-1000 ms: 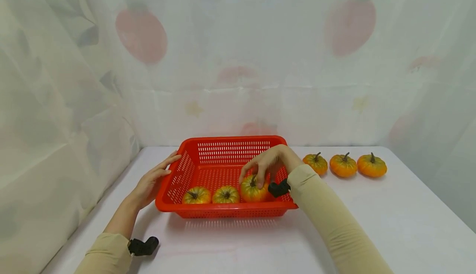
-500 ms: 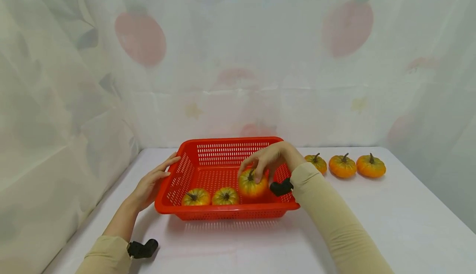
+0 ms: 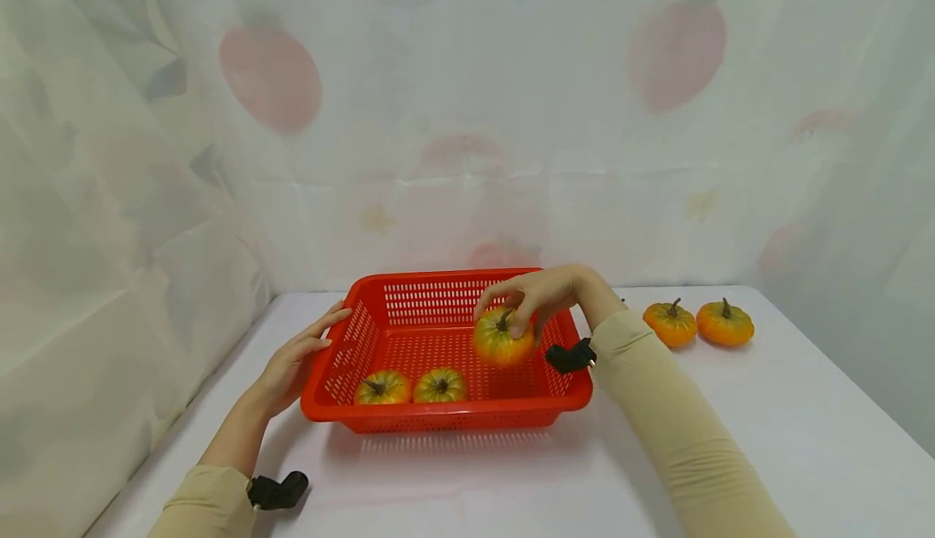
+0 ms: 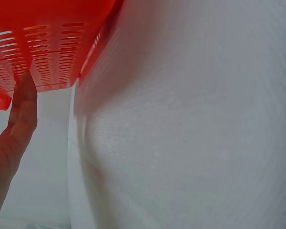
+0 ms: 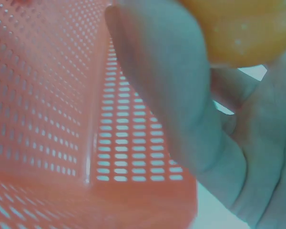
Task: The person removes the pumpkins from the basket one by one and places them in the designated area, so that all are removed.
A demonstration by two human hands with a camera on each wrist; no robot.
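The right hand grips a small pumpkin from above, fingers curled round its top, holding it in the air over the red basket, clear of the rim. Two pumpkins lie along the basket's near wall, its far half bare. The left hand rests with straight fingers against the basket's left wall. Two more pumpkins sit on the counter right of the basket.

Basket sits mid-tabletop, two pumpkins in it along the near wall. A third pumpkin hangs above its right half. Two more sit right of it on the tabletop, maybe another hidden behind the sleeve. Curtain behind.
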